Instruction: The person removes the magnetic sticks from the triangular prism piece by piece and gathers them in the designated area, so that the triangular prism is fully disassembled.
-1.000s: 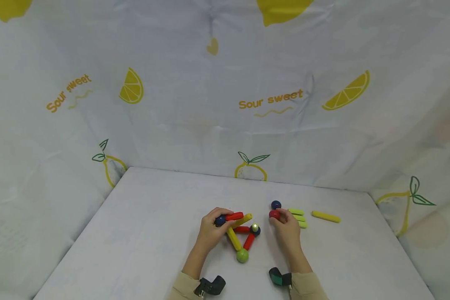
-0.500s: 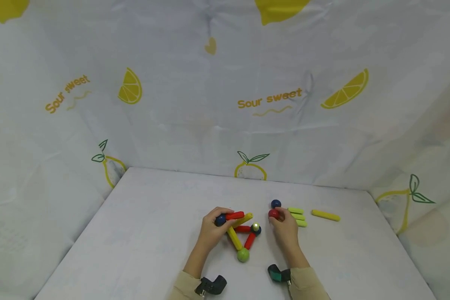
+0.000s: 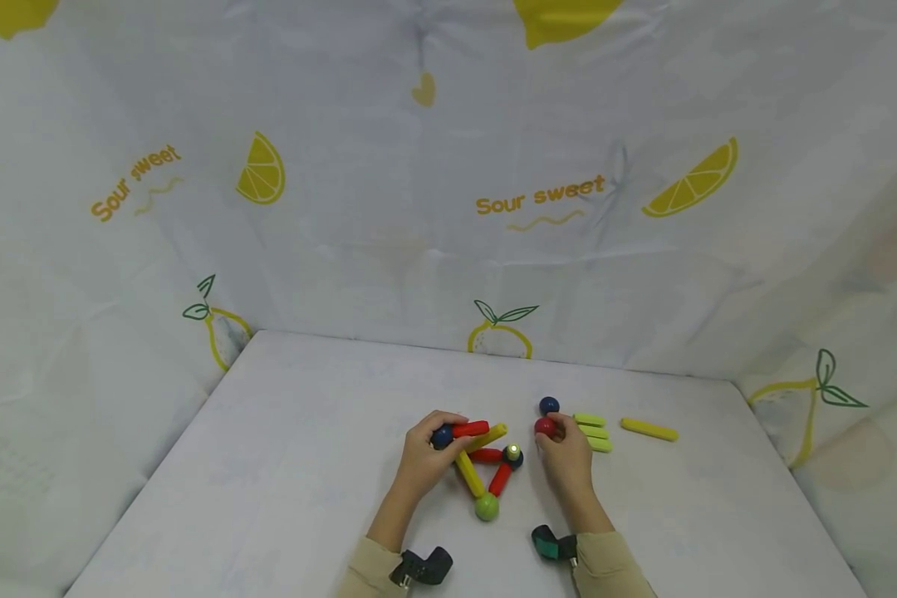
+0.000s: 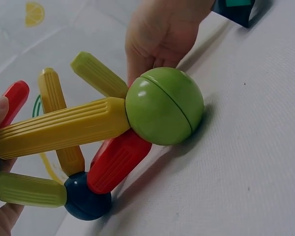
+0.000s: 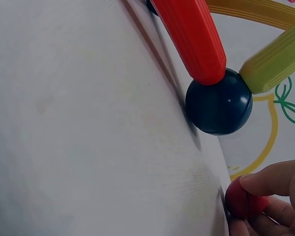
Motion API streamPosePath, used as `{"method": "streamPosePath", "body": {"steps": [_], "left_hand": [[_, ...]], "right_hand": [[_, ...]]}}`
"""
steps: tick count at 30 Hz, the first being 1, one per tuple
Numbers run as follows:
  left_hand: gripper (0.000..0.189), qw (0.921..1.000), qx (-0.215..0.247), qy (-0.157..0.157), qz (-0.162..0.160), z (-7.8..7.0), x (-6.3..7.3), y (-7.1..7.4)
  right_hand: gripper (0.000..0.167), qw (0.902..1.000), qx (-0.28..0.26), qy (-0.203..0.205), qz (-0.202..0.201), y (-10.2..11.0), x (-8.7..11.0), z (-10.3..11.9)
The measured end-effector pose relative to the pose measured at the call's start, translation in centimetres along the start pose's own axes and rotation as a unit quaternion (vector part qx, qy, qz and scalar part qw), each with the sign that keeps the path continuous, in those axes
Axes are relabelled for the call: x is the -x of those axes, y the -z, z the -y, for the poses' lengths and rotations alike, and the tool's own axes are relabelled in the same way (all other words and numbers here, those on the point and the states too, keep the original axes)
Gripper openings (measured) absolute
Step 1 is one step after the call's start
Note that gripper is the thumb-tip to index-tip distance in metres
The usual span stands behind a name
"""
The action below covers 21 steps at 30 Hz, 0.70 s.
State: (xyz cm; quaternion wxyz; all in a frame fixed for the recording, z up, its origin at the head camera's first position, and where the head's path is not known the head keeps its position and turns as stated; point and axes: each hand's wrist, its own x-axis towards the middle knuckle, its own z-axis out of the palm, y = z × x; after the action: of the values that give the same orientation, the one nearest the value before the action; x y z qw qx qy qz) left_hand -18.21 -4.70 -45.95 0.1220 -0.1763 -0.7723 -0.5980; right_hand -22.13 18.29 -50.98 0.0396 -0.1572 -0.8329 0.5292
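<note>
Six balls: four blue balls (image 3: pixel 549 405), three of them in the one joined frame (image 3: pixel 469 474) and one loose at the far side; one green ball (image 3: pixel 487 507); one red ball (image 3: pixel 545 427). Five green sticks (image 3: pixel 594 433): three loose on the right, two in the frame. Three yellow sticks (image 3: pixel 649 429): two in the frame, one loose at far right. At least three red sticks (image 3: pixel 500 480), overlaps hiding the exact number. One left hand (image 3: pixel 421 461), one right hand (image 3: pixel 571 461), two wrist cameras (image 3: pixel 422 568).

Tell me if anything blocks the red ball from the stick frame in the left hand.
Nothing visible stands between the red ball in the right hand and the stick frame. The loose blue ball lies beyond the red one, off that path.
</note>
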Motion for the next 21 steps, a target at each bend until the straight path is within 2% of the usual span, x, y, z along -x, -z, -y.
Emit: {"method": "streamPosePath", "body": {"steps": [13,21], "left_hand": [[0.023,0.9991,0.040,0.015,-0.001,0.31,-0.06,-0.33],[0.028,0.9987,0.048,0.007,-0.011,0.39,0.00,-0.41]], "right_hand": [[0.044,0.9999,0.010,-0.008,-0.002,-0.04,0.07,-0.24],[0.044,0.9998,0.018,-0.005,-0.010,-0.13,0.07,-0.32]]}}
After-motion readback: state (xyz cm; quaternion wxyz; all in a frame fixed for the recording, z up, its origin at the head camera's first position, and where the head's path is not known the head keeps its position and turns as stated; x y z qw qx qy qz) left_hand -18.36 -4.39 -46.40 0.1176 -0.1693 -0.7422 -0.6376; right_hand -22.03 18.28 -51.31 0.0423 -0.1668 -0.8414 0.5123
